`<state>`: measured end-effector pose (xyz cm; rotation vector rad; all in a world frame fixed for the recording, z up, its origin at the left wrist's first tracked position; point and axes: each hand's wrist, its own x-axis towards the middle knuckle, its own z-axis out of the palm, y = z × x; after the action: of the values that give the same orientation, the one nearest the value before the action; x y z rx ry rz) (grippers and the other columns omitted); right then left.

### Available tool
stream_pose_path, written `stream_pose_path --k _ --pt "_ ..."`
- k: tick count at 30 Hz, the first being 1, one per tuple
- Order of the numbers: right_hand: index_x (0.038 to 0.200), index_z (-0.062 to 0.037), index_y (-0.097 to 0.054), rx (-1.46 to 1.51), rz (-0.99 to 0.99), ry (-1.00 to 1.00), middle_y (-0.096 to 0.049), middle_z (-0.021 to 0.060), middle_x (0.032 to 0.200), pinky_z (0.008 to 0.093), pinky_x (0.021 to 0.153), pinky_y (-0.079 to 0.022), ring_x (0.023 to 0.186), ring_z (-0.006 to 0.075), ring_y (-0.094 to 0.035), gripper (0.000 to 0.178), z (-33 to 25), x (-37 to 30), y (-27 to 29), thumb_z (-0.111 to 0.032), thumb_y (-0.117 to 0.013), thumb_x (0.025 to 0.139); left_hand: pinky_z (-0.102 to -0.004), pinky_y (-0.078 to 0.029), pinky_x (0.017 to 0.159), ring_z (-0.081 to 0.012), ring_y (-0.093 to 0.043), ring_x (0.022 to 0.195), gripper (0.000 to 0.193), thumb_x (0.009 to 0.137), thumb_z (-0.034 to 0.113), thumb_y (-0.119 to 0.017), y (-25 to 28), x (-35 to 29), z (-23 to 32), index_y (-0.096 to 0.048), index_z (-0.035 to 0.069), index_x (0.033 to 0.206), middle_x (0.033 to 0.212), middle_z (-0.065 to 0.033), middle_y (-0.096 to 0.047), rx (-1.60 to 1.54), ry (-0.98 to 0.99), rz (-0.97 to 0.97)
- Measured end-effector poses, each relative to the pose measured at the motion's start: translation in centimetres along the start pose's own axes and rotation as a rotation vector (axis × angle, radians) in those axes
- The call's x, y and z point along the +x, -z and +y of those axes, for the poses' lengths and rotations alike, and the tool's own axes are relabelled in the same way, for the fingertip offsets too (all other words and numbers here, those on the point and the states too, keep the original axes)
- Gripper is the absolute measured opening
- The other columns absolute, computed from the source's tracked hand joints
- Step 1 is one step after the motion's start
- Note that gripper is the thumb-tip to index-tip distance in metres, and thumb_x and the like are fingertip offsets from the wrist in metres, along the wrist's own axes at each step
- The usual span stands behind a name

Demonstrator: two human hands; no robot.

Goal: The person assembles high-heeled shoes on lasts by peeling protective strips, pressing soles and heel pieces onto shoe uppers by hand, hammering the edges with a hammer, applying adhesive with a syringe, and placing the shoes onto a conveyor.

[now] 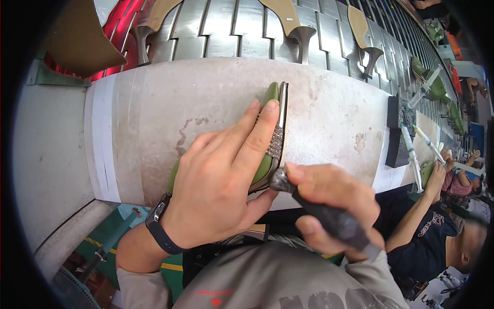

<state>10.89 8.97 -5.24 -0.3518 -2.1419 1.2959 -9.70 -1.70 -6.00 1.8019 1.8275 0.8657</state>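
Long pale workbench [329, 103] here, stained and taped at the left end, with a shiny metal slat conveyor [221, 23] behind it carrying tan soles on tall flared heels [304, 41]. The fisheye rim goes black and cuts off the outer stuff, and the co-worker in a dark shirt [422, 242] over on the right is partly blurred. Most of the green shoe with a sparkly beaded band [276, 143] is hidden under the left hand [221, 170], so I can't make out its full shape. It's on the bench right in front of the person, sole edge facing right.

Left hand is laid over the shoe, fingers stretched out nearly together, thumb at the near end of the sole edge. Right hand [337, 193] is curled round a dark, chunky tool with a rough metallic end [339, 224], motion-blurred. That end is right by the sole edge; can't tell if they're touching. Left forearm, wearing a black wristband [157, 224], angles in from lower left; the right comes from lower right.
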Motion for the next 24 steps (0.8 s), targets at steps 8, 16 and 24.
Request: stream_pose_path --k 8,16,24 --pt "0.108 0.0092 -0.073 -0.250 0.148 0.145 -0.076 0.0249 0.110 0.0419 0.087 -0.066 0.098 0.0406 -0.077 0.041 -1.4 -3.1 -5.8 -0.009 -0.088 0.075 -0.0494 -0.048 0.104 -0.0438 -0.065 0.122 0.109 0.073 0.016 -0.086 -0.5 -1.0 -0.5 -0.032 -0.005 0.165 0.149 -0.0270 -0.058 -0.027 -0.057 0.061" --pt "0.112 0.0077 -0.071 -0.310 0.057 0.181 -0.076 0.0244 0.113 0.0406 0.087 -0.065 0.101 0.0378 -0.076 0.042 -1.3 -2.7 -4.7 -0.008 -0.089 0.077 -0.0459 -0.049 0.101 -0.0416 -0.066 0.116 0.055 0.106 0.038 -0.060 1.6 -3.5 -4.5 -0.063 -0.007 0.137 0.130 -0.0242 -0.069 -0.069 -0.127 0.052" --pt "0.108 0.0063 -0.072 -0.146 -0.064 0.100 -0.077 0.0233 0.111 0.0404 0.083 -0.066 0.096 0.0358 -0.077 0.039 -1.1 -2.9 -6.7 -0.009 -0.088 0.076 -0.0472 -0.052 0.092 -0.0413 -0.066 0.108 0.056 0.103 0.036 -0.065 1.1 -3.6 -5.1 -0.063 -0.008 0.137 0.125 -0.0232 -0.069 -0.046 -0.129 0.092"
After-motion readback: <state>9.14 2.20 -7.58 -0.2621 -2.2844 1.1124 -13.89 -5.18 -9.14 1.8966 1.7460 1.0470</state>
